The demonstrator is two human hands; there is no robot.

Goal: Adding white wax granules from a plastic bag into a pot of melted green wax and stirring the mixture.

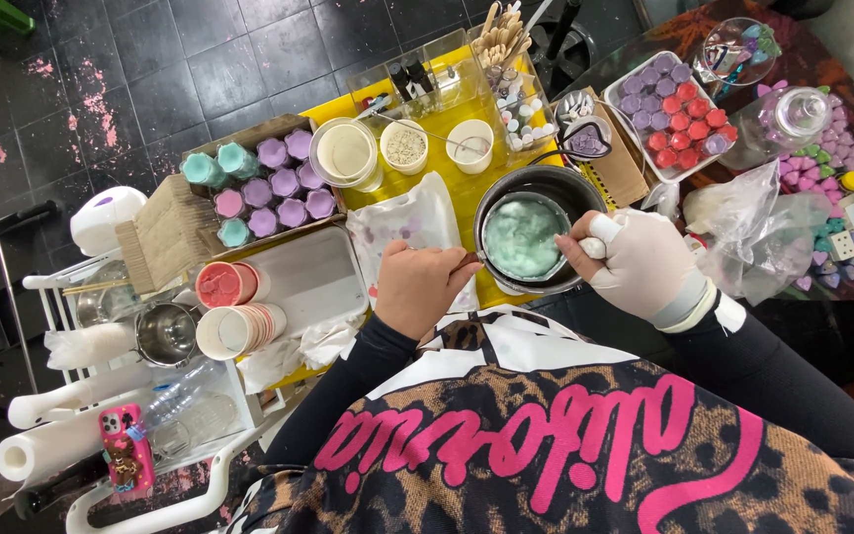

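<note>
A dark metal pot (pixel 554 186) holds a pale teal, waxy mass (pixel 520 237) and rests on the yellow table (pixel 462 188). My bare left hand (pixel 421 287) grips the pot's handle at its left side. My right hand (pixel 635 262), in a white glove, is closed on a white tool at the pot's right rim, its tip over the teal mass.
A box of purple and teal cups (pixel 264 193) stands at the left with stacked paper cups (pixel 234 307) below. Bowls (pixel 405 146), wooden sticks (pixel 501 35), a tray of red and purple pieces (pixel 674 114) and plastic bags (pixel 758 222) surround the pot. A pink phone (pixel 126 445) lies on a white cart.
</note>
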